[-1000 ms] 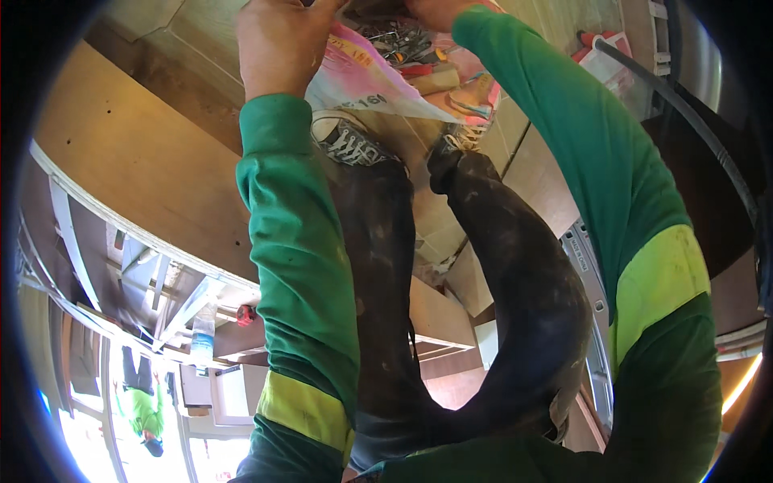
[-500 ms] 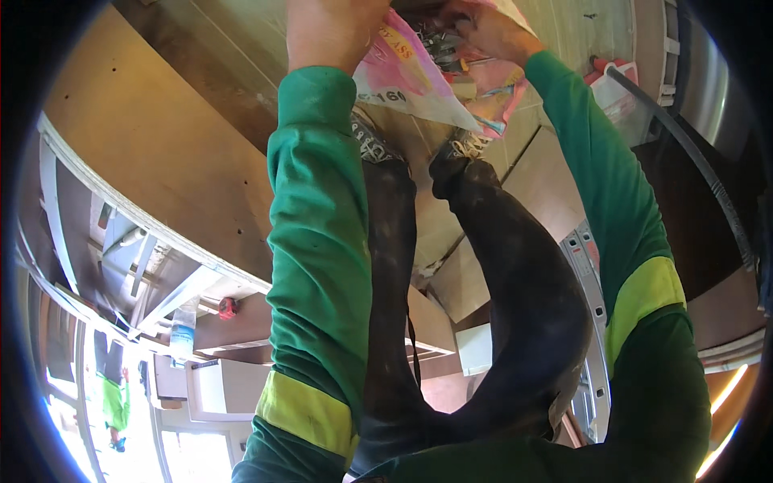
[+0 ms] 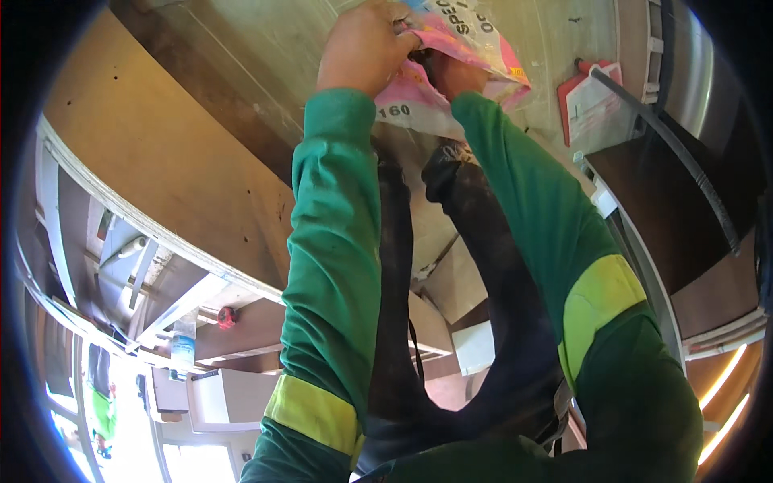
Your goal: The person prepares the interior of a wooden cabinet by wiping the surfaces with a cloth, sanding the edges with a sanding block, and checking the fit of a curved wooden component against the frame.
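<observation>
Right hand point(image 3: 459, 76) shifted left, bag point(image 3: 477, 42) around it

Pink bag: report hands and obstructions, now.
Left hand gripping pink bag by its edge. Right hand in its mouth, grip hidden. View inside mostly blocked.

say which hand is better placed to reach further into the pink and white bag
Probably the right: the right hand is at the opening of the pink and white bag, its fingers hidden in the opening. The left hand seems busy holding the bag's edge.
</observation>
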The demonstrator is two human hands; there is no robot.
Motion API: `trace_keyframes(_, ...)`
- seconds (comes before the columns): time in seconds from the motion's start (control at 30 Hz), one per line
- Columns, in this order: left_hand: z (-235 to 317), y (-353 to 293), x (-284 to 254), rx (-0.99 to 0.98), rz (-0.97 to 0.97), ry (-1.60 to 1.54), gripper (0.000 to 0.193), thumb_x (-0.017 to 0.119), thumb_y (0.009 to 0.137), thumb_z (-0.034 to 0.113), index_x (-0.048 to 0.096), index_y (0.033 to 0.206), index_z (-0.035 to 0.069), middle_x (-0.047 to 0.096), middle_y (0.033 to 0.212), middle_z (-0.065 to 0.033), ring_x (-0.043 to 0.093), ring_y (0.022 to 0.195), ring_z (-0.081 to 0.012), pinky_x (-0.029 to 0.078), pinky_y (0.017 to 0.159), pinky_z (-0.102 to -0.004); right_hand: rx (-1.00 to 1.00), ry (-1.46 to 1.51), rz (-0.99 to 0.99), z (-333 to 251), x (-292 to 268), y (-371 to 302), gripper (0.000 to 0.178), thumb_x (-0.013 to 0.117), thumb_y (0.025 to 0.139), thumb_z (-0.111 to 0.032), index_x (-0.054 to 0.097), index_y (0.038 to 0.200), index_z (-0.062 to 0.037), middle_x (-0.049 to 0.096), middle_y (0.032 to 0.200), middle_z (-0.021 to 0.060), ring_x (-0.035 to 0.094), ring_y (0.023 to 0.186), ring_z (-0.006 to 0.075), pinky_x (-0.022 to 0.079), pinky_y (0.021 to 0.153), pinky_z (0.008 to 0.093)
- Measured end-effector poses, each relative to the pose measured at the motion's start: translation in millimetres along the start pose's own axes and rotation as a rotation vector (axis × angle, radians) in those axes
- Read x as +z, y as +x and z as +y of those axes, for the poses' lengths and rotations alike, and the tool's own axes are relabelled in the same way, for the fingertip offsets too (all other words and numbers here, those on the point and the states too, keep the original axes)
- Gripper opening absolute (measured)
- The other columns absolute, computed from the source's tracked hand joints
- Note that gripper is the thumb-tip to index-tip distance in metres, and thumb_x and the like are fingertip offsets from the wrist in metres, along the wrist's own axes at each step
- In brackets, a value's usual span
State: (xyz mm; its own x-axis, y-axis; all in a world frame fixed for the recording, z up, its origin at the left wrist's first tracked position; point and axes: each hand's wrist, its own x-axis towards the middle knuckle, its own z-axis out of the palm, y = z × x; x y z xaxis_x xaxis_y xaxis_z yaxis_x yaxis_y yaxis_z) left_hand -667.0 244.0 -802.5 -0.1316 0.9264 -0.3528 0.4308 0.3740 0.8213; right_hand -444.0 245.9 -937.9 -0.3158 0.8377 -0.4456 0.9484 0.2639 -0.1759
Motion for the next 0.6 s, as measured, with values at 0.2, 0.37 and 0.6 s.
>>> trace_keyframes(0.2,8,-26,5,0.039,0.025,0.078,0.049,0.08,0.082,0.021,0.069,0.128,0.009,0.069,0.097,-0.0171,0.068,0.093,-0.0385,0.054,0.085,-0.045,0.137,-0.428,-0.407,-53,11,-14,0.057,0.054,0.1,-0.048,0.055,0.147,-0.0158,0.054,0.15,0.0147,0.053,0.137,0.0376,0.039,0.105,0.0692)
trace_keyframes(0.37,72,-86,-25,-0.055,0.177,-0.045,0.037,0.076,0.088,0.018,0.069,0.123,0.006,0.067,0.101,-0.0191,0.066,0.094,-0.0362,0.053,0.085,-0.0434,0.166,-0.213,-0.265,-75,18,-4,0.056,0.056,0.099,-0.046,0.056,0.144,-0.014,0.056,0.145,0.0159,0.055,0.132,0.0382,0.041,0.103,0.0671)
trace_keyframes(0.6,114,-191,-12,-0.622,0.13,-0.561,0.037,0.073,0.091,0.012,0.064,0.124,-0.002,0.066,0.1,-0.0214,0.065,0.085,-0.0347,0.052,0.078,-0.0444,0.186,-0.124,-0.191,-102,10,31,0.054,0.058,0.097,-0.044,0.057,0.141,-0.0114,0.059,0.139,0.0177,0.058,0.126,0.0391,0.044,0.099,0.0641)
